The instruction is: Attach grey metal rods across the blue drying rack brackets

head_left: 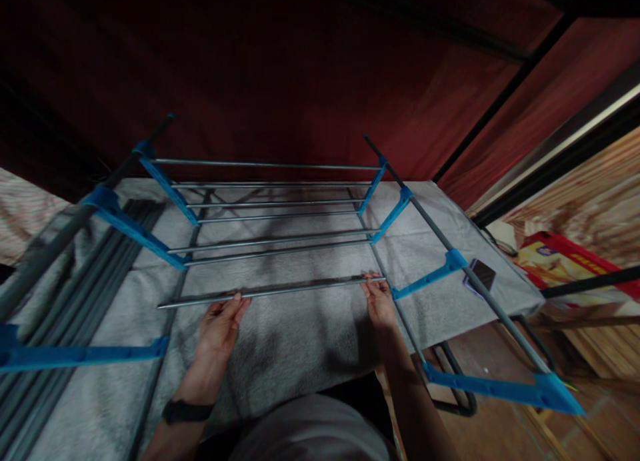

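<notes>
Red fabric (310, 68) behind, grey cloth (300, 341) below. Far brackets (167, 189) carry rods (280, 240); nearer brackets (430, 276) look bare. Left hand (221, 324) and right hand (379, 302) pinch loose rod (300, 289) between frame (435, 228) sides, left end unseated.

The left hand (220, 324) and right hand (379, 303) hold a thin grey metal rod (300, 289) over fuzzy grey cloth (300, 344). Its right end is near a blue plastic bracket (430, 278).
</notes>
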### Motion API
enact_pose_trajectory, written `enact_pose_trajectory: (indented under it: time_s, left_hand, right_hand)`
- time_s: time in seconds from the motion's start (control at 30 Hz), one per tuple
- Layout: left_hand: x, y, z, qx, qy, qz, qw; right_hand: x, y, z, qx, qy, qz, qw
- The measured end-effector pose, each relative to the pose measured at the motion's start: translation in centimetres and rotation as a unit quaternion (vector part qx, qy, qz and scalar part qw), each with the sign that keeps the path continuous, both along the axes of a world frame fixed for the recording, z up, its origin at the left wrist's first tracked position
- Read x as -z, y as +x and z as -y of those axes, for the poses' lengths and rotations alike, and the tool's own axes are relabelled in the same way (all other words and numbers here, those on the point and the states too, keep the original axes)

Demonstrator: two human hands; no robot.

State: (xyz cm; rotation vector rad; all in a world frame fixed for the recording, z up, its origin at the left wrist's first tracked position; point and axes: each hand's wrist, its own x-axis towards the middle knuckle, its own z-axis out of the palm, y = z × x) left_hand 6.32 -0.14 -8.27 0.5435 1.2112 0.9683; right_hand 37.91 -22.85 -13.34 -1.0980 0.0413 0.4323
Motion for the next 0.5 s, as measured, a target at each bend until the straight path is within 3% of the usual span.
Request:
enact_pose_trajectory:
  time_s: [0.5]
  left_hand:
    - [0.6,-0.4,-0.1,0.031,0.041,-0.023,0.998]
  right_hand:
    - [-1.7,0.0,0.4,-0.004,0.032,0.000,0.999]
